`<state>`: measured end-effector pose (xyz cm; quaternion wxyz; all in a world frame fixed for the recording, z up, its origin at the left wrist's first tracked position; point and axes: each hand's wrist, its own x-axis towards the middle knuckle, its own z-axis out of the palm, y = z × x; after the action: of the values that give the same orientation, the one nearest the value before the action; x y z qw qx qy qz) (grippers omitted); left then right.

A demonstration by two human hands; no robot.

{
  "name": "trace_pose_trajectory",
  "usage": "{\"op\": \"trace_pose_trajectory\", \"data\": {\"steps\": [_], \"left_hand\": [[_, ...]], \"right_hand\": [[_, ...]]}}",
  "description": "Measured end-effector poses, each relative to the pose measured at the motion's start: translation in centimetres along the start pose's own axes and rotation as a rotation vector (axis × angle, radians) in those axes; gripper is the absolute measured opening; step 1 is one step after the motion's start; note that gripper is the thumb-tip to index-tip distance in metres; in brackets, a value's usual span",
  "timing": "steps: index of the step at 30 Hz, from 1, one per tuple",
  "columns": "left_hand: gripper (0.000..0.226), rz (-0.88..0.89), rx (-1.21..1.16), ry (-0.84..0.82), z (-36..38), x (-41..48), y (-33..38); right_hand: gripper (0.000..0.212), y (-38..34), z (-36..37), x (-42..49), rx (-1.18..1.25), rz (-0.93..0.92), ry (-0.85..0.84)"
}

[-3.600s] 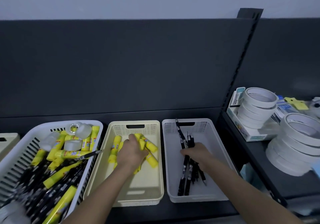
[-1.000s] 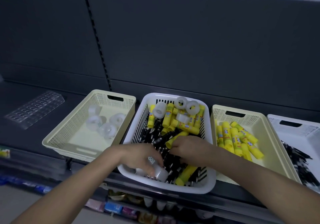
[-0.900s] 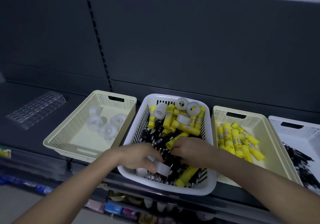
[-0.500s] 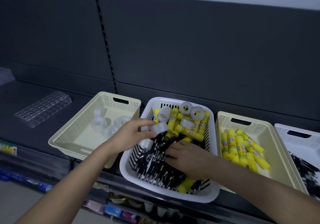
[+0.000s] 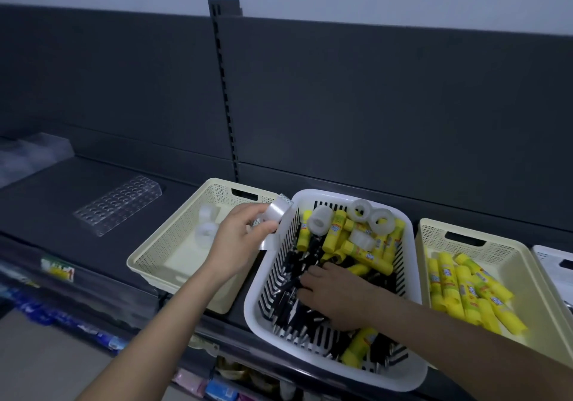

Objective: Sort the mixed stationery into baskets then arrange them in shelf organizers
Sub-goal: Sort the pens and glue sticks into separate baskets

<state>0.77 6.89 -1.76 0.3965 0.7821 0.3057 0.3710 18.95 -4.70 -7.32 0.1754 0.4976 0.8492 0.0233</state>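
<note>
Tape mid-carry: my left hand (image 5: pixel 238 242) pinches clear rolls (image 5: pixel 276 211) over the seam between two baskets.
Pinching several at once is loose, so one could slip back into the white basket (image 5: pixel 257 292) of pens (image 5: pixel 294 279), glue sticks (image 5: pixel 366 253) and tape. The left cream basket (image 5: pixel 161 245) holds tape and the right cream basket (image 5: pixel 434 234) holds glue sticks. My right hand (image 5: pixel 335 295) lies on the pens — I can't tell its grip.

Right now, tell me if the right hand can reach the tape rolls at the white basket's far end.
Probably yes: the right hand is inside the white basket, and the tape rolls lie uncovered on glue sticks just beyond it.
</note>
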Motion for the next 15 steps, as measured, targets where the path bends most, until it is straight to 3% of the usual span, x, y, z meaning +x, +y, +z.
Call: {"op": "trace_pose_trajectory", "data": {"steps": [3, 8, 15], "left_hand": [[0.022, -0.007, 0.19, 0.078, -1.3, 0.7, -1.7], [0.035, -0.152, 0.421, 0.026, -2.6, 0.5, -4.9], [0.02, -0.215, 0.484, 0.077, -3.3, 1.1, -5.9]], "right_hand": [[0.06, 0.2, -0.3, 0.4, 0.016, 0.004, -0.028], [0.05, 0.0, -1.1, 1.1, 0.026, 0.022, -0.049], [0.029, 0.5, -1.2, 1.1, 0.157, 0.088, 0.006]]}}
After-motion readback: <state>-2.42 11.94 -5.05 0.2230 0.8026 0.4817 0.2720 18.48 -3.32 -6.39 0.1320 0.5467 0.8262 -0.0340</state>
